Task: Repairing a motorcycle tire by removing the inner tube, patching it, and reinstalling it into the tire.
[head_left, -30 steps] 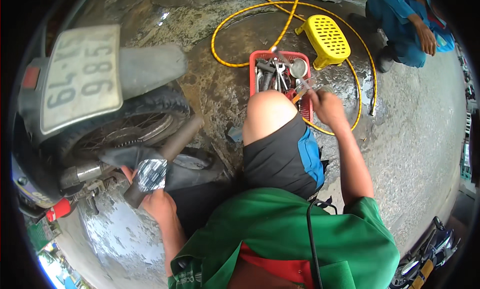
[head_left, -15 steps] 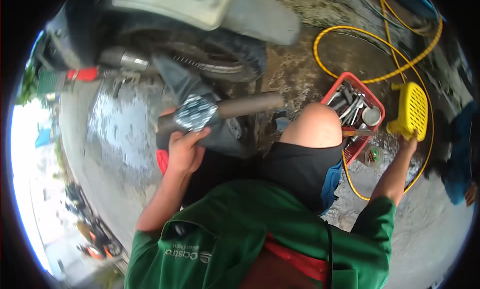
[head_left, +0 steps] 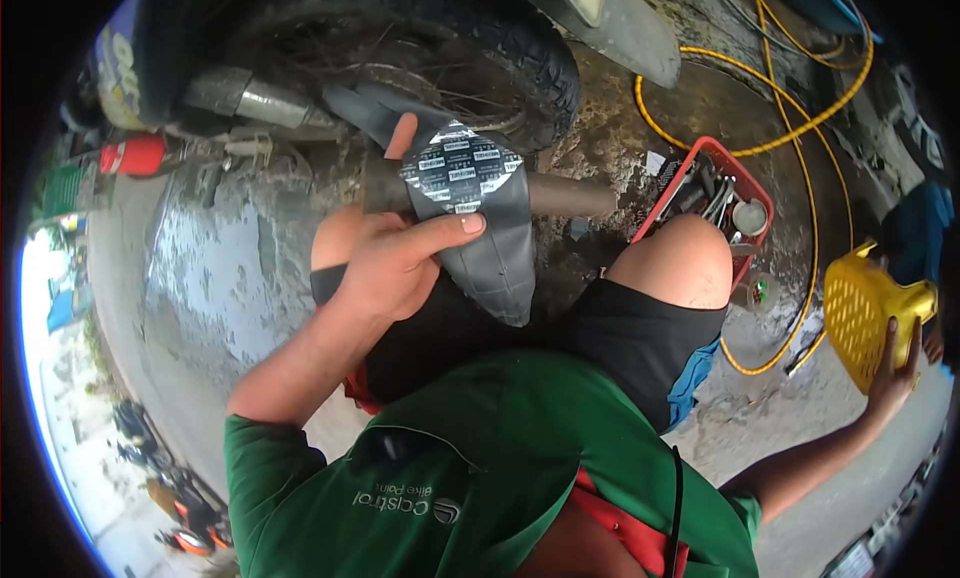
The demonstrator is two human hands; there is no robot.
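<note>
My left hand (head_left: pixel 395 263) grips a grey rubber inner tube (head_left: pixel 495 268), its thumb on top and a fingertip showing past the far edge. On the tube sits a patch (head_left: pixel 465 168) under silver, black-printed film, just beyond the thumb. Behind the tube a brown, pipe-like bar (head_left: pixel 575 195) lies crosswise over my knees' far side; its left part is mostly hidden. Out at the far right, my right hand (head_left: pixel 890 373) is closed on a leg of a small yellow plastic stool (head_left: pixel 850 313), which is tipped on its side.
A motorcycle's rear wheel (head_left: pixel 545 63) stands in front of me. Right of my knee is a red basket (head_left: pixel 760 183) of metal tools, with a small clear tub (head_left: pixel 758 296) beside it. A yellow hose (head_left: pixel 800 128) loops across the ground. Someone in blue (head_left: pixel 918 233) is at the right edge.
My right hand has carried the stool outward to the right, turning it over. My left hand and the patched tube appear farther right and forward; the view has shifted too.
</note>
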